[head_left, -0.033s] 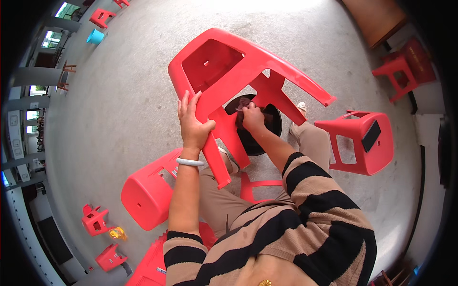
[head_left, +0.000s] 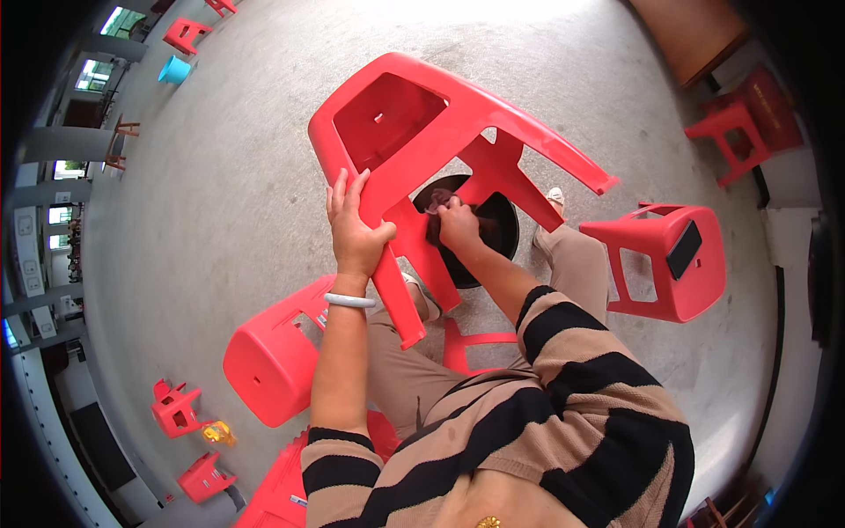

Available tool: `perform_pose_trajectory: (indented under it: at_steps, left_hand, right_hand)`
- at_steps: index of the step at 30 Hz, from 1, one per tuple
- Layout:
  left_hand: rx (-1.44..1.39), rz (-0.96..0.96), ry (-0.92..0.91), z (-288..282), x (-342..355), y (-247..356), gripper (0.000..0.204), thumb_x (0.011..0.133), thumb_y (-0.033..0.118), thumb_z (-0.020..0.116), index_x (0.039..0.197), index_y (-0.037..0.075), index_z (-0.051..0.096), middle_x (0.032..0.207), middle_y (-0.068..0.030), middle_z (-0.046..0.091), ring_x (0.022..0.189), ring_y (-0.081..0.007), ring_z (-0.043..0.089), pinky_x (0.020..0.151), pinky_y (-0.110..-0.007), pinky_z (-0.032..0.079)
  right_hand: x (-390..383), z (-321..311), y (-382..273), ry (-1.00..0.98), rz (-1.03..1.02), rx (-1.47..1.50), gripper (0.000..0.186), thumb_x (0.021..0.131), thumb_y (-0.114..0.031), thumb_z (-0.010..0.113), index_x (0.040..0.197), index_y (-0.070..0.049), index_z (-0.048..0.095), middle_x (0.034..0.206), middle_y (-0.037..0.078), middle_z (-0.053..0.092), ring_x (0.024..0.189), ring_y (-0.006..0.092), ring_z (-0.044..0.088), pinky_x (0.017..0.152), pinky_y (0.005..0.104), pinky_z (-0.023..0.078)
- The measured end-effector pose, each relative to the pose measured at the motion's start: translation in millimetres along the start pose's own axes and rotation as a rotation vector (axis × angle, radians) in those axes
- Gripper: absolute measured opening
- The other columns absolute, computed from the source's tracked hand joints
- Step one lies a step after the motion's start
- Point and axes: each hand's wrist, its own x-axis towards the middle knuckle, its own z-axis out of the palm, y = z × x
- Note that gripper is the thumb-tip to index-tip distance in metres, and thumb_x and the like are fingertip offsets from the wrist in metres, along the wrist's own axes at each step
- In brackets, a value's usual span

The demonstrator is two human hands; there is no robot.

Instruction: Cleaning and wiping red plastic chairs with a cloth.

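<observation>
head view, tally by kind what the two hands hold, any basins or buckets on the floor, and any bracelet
Stools: 1, the red stool held by the left hand
Cloths: 1, the pinkish cloth in the right hand
Basins: 1, the black basin
Buckets: 1, the blue bucket
Bracelets: 1, the white bracelet
Total: 5

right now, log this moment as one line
left hand: against tilted red stool | right hand: holding crumpled cloth | nearby: black basin | right side: black phone on second red stool
</observation>
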Motion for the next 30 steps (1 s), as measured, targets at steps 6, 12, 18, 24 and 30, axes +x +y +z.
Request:
perform_pose_trajectory:
  at_steps: [6, 12, 18, 24, 30]
  left_hand:
    - [-0.007, 0.003, 0.002, 3, -1, -3, 0.083, 0.062, 0.017, 0.070, 0.143, 0.017, 0.054, 0.160, -0.0178, 0.034, 0.149, -0.0462, 0.022, 0.124, -0.050, 0.020]
    - [-0.033, -0.002, -0.014, -3, -1, -5, 0.082, 0.063, 0.018, 0.070, 0.143, 0.017, 0.054, 0.160, -0.0171, 0.034, 0.150, -0.0455, 0.022, 0.124, -0.049, 0.021]
    - [-0.059, 0.009, -0.034, 9, 5, 12, 0.081, 0.064, 0.017, 0.068, 0.144, 0.017, 0.053, 0.160, -0.0167, 0.034, 0.150, -0.0446, 0.021, 0.124, -0.049, 0.021]
    - [-0.009, -0.007, -0.011, -2, 0, -3, 0.081, 0.064, 0.016, 0.068, 0.144, 0.016, 0.053, 0.160, -0.0168, 0.034, 0.150, -0.0443, 0.021, 0.124, -0.049, 0.021]
    - [-0.064, 0.046, -0.026, 6, 7, 3, 0.084, 0.063, 0.015, 0.070, 0.145, 0.016, 0.052, 0.160, -0.0170, 0.034, 0.150, -0.0432, 0.023, 0.124, -0.049, 0.020]
  right_hand:
    - [-28, 9, -31, -0.157, -0.221, -0.007, 0.023, 0.083, -0.014, 0.065, 0.106, -0.015, 0.071, 0.115, 0.013, 0.058, 0.099, 0.0313, 0.065, 0.079, 0.0444, 0.059]
    - [12, -25, 67, 0.092, -0.030, -0.160, 0.029, 0.082, -0.013, 0.063, 0.110, -0.015, 0.069, 0.120, 0.016, 0.057, 0.095, 0.0375, 0.066, 0.078, 0.0479, 0.059]
    - [26, -18, 113, 0.103, 0.326, 0.029, 0.025, 0.087, -0.017, 0.059, 0.109, -0.008, 0.067, 0.116, 0.021, 0.058, 0.091, 0.0414, 0.069, 0.076, 0.0496, 0.059]
    - [-24, 16, 6, 0.021, -0.006, 0.045, 0.014, 0.087, -0.011, 0.060, 0.098, -0.003, 0.064, 0.104, 0.020, 0.058, 0.085, 0.0363, 0.070, 0.071, 0.0450, 0.060]
    - [-22, -4, 12, -0.148, -0.029, 0.044, 0.017, 0.092, -0.016, 0.059, 0.096, -0.004, 0.071, 0.111, 0.018, 0.060, 0.095, 0.0336, 0.070, 0.081, 0.0435, 0.059]
